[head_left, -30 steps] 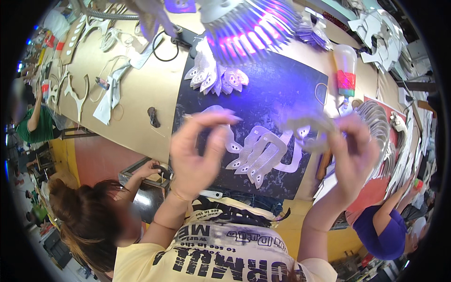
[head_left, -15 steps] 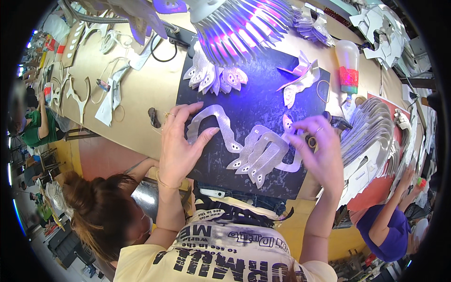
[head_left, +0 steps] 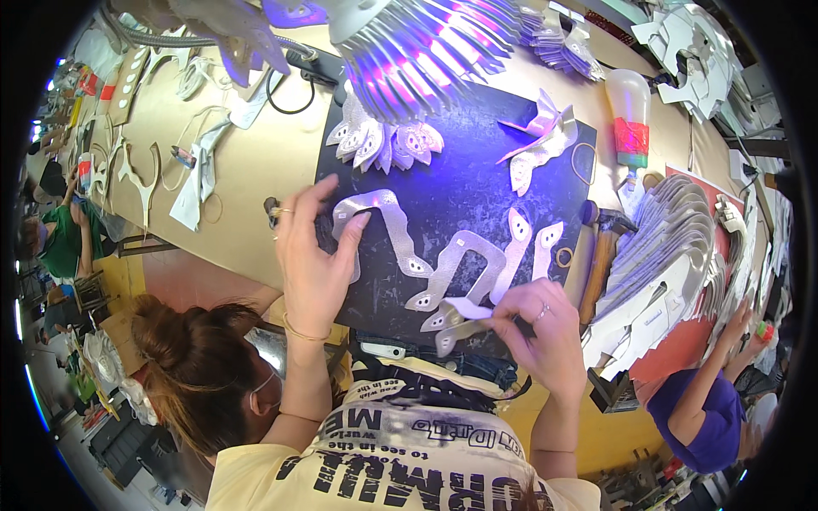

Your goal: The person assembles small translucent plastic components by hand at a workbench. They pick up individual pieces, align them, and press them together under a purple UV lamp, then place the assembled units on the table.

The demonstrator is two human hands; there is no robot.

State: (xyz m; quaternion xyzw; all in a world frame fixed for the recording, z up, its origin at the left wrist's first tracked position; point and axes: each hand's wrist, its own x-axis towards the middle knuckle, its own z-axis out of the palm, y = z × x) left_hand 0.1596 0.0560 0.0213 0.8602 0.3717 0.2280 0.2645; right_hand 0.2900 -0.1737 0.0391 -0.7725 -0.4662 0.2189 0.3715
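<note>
My right hand [head_left: 543, 332] pinches a silvery, speckled cut piece [head_left: 464, 317], leather-like, near the front edge of a dark work mat [head_left: 477, 192]. Its pointed ends, with small dark holes, hang left of my fingers, and the part is bent up. A second such piece [head_left: 464, 255], arch-shaped, lies flat just behind it. Farther left, a curved piece [head_left: 396, 230] of the same kind rests on the mat. Over its left end my left hand [head_left: 308, 260] is open, fingers spread and thumb at the piece's edge; whether it touches is unclear. Two upright pointed ends [head_left: 518, 234] show at the right.
A ribbed lamp [head_left: 426, 55] casts purple light over the mat. Behind lie fanned pieces [head_left: 383, 140] and folded ones [head_left: 541, 140]. To the right are a bottle [head_left: 630, 119], a hammer [head_left: 603, 255] and stacked pieces [head_left: 660, 247]. A person [head_left: 204, 375] sits close at my left.
My right hand has moved down and left toward me, lifting and bending one piece away from the overlapping ones. The pieces are spread apart. My left hand has shifted slightly left, fingers still apart.
</note>
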